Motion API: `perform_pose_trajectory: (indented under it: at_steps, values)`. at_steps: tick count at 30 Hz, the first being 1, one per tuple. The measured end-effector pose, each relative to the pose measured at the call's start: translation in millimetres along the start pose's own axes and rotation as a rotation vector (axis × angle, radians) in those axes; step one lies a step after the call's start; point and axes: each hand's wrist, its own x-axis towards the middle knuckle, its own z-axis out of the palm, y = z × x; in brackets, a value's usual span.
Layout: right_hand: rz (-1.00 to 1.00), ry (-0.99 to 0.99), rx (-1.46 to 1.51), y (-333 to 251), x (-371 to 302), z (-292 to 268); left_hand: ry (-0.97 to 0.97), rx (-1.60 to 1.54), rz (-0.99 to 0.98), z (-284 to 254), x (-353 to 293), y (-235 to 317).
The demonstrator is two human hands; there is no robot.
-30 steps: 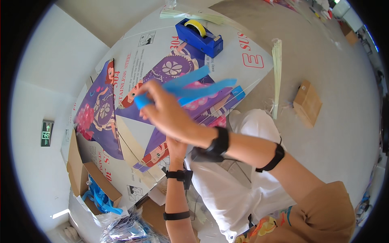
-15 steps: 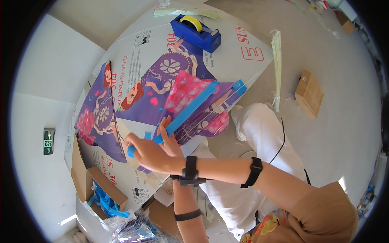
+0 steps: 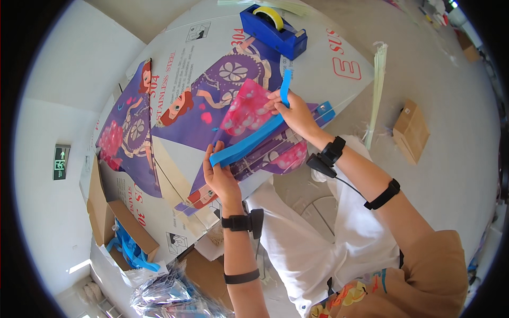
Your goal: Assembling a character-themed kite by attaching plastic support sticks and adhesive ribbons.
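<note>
A flat blue ribbon point(image 3: 248, 144) runs slantwise over a purple and pink printed plastic sheet point(image 3: 245, 108). Its left end is pinched between the fingers and thumb of my left hand point(image 3: 223, 183). Farther right, my right hand point(image 3: 298, 117) grips the ribbon near its other end, and a short tail stands up past the fingers. Beneath the ribbon lie folded purple sheets with thin rods along them, and a blue strip end point(image 3: 325, 112) shows at their right. Another printed sheet point(image 3: 135, 132) rests at the left.
A blue tape dispenser point(image 3: 274, 33) with yellow tape sits at the far side of the cardboard work surface point(image 3: 175, 164). Pale thin sticks point(image 3: 377, 90) are bundled at the right. An open carton point(image 3: 133, 228) of blue ribbons and clear plastic bags point(image 3: 175, 297) are at lower left.
My right hand has moved from the ribbon's left end, where it crossed over my left arm, to the right end. My left hand now shows uncovered at the left end. The view has shifted slightly.
</note>
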Motion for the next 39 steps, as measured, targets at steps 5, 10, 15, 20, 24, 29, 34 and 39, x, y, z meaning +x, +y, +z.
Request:
perform_pose_trajectory:
  at_steps: [5,10,15,20,24,29,34,39]
  values:
    - [-0.332,0.094,-0.569,6,-4,-11,0.002,-0.015,-0.003,4,1,-2]
    - [-0.764,0.116,-1.144,-25,-18,1,0.041,0.049,0.009,-2,0,-2]
    - [-0.708,-0.475,-0.803,-4,-19,11,-0.007,-0.052,0.011,1,0,-1]
    - [-0.473,-0.540,-0.693,14,-20,13,-0.004,-0.046,-0.028,2,-1,7]
    - [-0.522,-0.466,-0.657,19,-23,17,0.015,0.243,0.169,9,-10,27]
    - [-0.599,-0.417,-0.718,24,-24,8,-0.396,1.424,0.694,14,-24,43]
    - [-0.508,-0.396,-0.638,17,-22,4,-0.712,1.744,0.650,-11,-28,38]
    - [-0.437,-0.313,-0.688,5,-9,-31,-0.760,1.733,0.651,-22,-24,39]
